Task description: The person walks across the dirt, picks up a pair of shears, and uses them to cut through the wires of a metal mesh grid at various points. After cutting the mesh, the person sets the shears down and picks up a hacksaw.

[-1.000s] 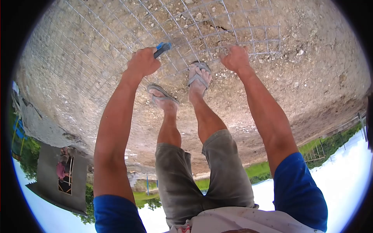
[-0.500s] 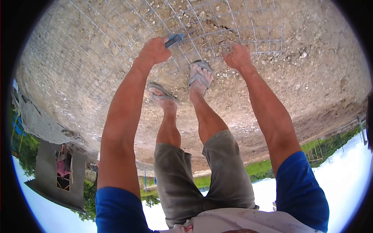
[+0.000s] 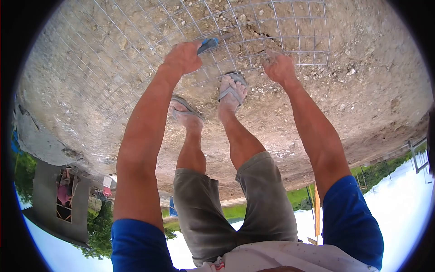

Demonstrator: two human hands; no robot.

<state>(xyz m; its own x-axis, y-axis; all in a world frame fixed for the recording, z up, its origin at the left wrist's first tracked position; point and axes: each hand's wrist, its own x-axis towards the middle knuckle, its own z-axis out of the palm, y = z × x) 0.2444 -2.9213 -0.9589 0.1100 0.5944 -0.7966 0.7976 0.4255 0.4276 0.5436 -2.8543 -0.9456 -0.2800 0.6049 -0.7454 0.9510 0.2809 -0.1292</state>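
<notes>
My left hand is closed around a short tool with a dark and blue end; the rest of it is hidden in the fist, so its kind cannot be made out. That hand is over a sheet of welded wire mesh lying on the dirt. On the other side, my right hand has its fingers curled at the mesh's near edge and seems to grip a wire there. My sandalled feet stand near this edge, the right one reaching it.
Dry, stony ground spreads all around. A grey concrete-like mass lies at the left. Further off, appearing upside down, are a grey building with a person in pink at its opening, and a wooden post.
Both hands and the mesh have shifted slightly in view. My right hand sits a little lower, and the left a little to the right. Both grips look the same.
</notes>
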